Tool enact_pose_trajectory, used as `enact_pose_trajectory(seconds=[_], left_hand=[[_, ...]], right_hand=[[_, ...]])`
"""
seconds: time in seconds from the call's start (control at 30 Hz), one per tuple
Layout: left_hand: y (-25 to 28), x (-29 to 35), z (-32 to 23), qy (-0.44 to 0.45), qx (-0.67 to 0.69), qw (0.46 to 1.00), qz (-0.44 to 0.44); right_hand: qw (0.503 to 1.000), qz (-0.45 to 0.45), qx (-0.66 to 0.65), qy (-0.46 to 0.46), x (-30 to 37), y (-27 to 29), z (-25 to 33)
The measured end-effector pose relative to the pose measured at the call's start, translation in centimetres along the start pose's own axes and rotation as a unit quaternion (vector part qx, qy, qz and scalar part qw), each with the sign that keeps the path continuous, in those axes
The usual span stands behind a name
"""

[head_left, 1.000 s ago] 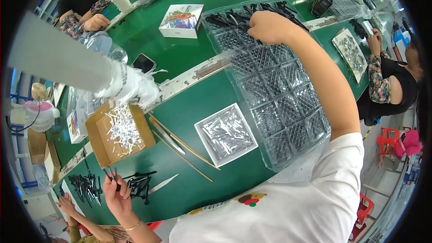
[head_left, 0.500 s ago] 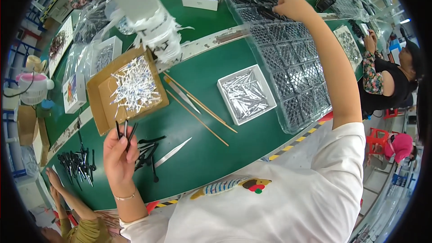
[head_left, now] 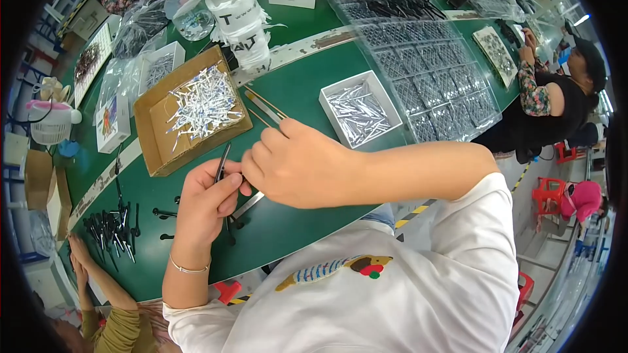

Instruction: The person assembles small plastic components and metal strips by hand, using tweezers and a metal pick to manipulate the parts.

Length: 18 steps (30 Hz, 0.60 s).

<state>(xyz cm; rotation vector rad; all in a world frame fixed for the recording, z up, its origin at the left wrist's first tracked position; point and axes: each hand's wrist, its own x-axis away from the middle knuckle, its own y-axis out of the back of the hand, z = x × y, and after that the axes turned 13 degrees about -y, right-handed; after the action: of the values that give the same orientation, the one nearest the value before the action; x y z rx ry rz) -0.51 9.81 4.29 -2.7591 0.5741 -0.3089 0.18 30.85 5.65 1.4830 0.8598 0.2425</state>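
Note:
My left hand is closed in a pinch on a thin black stick-like part, which points up past the fingertips. My right hand meets it there, its fingers curled together against the left fingertips; whatever they grip is hidden. Below the hands lie a pointed metal strip like a tweezer blade and a few loose black parts with rounded ends. A white box of small silvery pieces stands beyond my right wrist. Behind my left hand is a cardboard box holding many thin white and blue pieces.
A clear compartment tray spans the right of the green table, black parts in its far rows. More black parts are heaped at left. A wrapped post rises at the back. A co-worker's hands rest at lower left; another person sits right.
My right hand has come back from the far end of the compartment tray to my left fingertips. My left hand has moved right and slightly up, toward the middle.

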Motion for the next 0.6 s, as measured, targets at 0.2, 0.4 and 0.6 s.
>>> enact_pose_trajectory(seconds=[0.2, 0.4, 0.6], left_hand=[[-0.8, -0.9, 0.2, 0.028, -0.015, 0.999, 0.012], [1.7, -0.6, -0.2, 0.008, 0.022, 1.0, -0.016], [3.6, 0.2, 0.2, -0.02, 0.193, 0.975, -0.106]], right_hand=[[0.999, 0.012, -0.041, 0.014, 1.3, -0.5, -1.2], [0.981, 0.047, -0.066, -0.174, 3.3, 0.9, -11.3], [0.892, 0.094, 0.008, -0.442, 3.3, -4.7, -25.0]])
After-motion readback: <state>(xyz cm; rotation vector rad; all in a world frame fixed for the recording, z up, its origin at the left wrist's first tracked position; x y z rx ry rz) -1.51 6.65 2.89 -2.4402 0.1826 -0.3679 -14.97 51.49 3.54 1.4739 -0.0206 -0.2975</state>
